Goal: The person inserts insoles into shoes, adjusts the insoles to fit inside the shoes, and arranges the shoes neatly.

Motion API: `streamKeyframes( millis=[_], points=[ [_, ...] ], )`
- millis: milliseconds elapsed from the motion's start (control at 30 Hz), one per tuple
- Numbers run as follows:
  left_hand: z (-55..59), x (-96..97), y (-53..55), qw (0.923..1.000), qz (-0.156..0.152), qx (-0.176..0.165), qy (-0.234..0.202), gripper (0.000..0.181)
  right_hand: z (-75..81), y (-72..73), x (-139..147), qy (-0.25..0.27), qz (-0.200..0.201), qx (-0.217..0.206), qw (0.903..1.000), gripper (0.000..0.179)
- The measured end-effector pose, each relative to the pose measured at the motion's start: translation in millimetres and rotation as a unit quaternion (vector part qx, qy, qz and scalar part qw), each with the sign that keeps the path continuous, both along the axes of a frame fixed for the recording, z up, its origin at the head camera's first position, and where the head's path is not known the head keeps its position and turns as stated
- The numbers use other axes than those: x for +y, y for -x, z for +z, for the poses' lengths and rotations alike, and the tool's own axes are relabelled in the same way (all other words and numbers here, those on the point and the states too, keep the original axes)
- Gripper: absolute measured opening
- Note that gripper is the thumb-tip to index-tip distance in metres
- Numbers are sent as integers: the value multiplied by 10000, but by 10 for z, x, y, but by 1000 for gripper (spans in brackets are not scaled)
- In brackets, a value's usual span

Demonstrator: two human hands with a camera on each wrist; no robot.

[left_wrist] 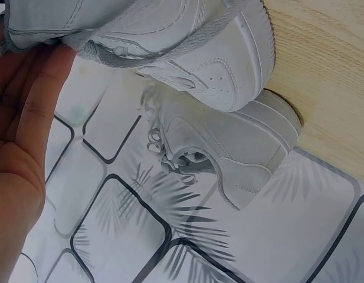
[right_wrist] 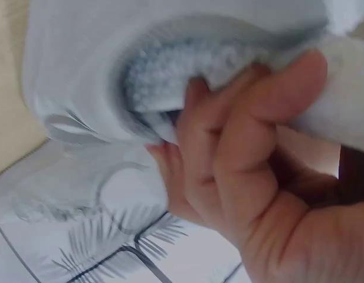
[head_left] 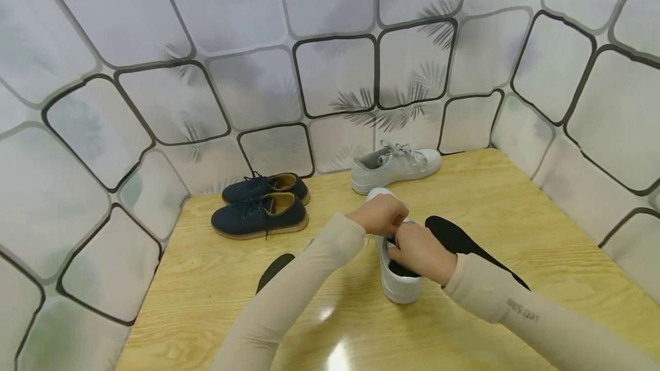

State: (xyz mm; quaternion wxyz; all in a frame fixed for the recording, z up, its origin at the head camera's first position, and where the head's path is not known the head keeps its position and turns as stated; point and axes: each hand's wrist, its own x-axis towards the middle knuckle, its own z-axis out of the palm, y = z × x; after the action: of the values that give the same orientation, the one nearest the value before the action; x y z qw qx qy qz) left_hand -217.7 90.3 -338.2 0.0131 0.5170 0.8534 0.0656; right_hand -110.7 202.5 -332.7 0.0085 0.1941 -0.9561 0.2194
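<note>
A white lace-up shoe (head_left: 401, 291) stands between both hands, heel toward the person. My left hand (head_left: 381, 214) grips its upper at the tongue and laces; in the left wrist view the fingers (left_wrist: 43, 100) are bent under that edge. At the shoe's opening, my right hand (head_left: 424, 251) has curled fingers reaching inside and holds a black insole (head_left: 402, 269), which shows at the heel. The pale, bumpy lining (right_wrist: 170, 68) appears in the right wrist view. The insole's front part is hidden inside the shoe.
A second white shoe (head_left: 396, 167) lies behind, near the patterned curtain (head_left: 340, 76). Two navy shoes (head_left: 258, 216) stand at the back left. One black insole (head_left: 454, 237) lies right of the hands; a dark sole-shaped piece (head_left: 274, 269) is partly behind the left sleeve.
</note>
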Motion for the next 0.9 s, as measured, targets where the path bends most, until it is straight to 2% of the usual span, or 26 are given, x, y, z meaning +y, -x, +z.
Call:
streamKeyframes(
  millis=[133,233,300,433,500,567,667,767,900],
  points=[
    [-2,3,6,9999,83,-84,29,29,-117,42,-13,95,-264,265,9993,42],
    [-10,5,10,9999,122,-95,43,30,-148,31,-35,71,-458,306,9985,40],
    [-16,6,12,9999,118,-60,65,31,-123,-27,-55,-146,-515,343,9980,41],
    [-24,15,2,9999,75,-27,117,31,8,-231,-98,-799,-251,396,9957,45],
    [-36,26,-6,9999,65,-3,146,30,65,-333,-110,-958,-138,284,9949,45],
    [-37,34,-13,9998,79,19,158,30,107,-400,-115,-878,-97,186,9959,40],
    [-15,32,-26,9998,99,25,166,29,117,-447,-115,-594,-151,377,9974,30],
    [10,17,-33,9998,126,-8,157,29,75,-461,-116,-287,-219,965,9947,32],
    [9,2,-21,9998,133,17,148,29,-31,-453,-135,-31,-319,1827,9826,32]
  ],
)
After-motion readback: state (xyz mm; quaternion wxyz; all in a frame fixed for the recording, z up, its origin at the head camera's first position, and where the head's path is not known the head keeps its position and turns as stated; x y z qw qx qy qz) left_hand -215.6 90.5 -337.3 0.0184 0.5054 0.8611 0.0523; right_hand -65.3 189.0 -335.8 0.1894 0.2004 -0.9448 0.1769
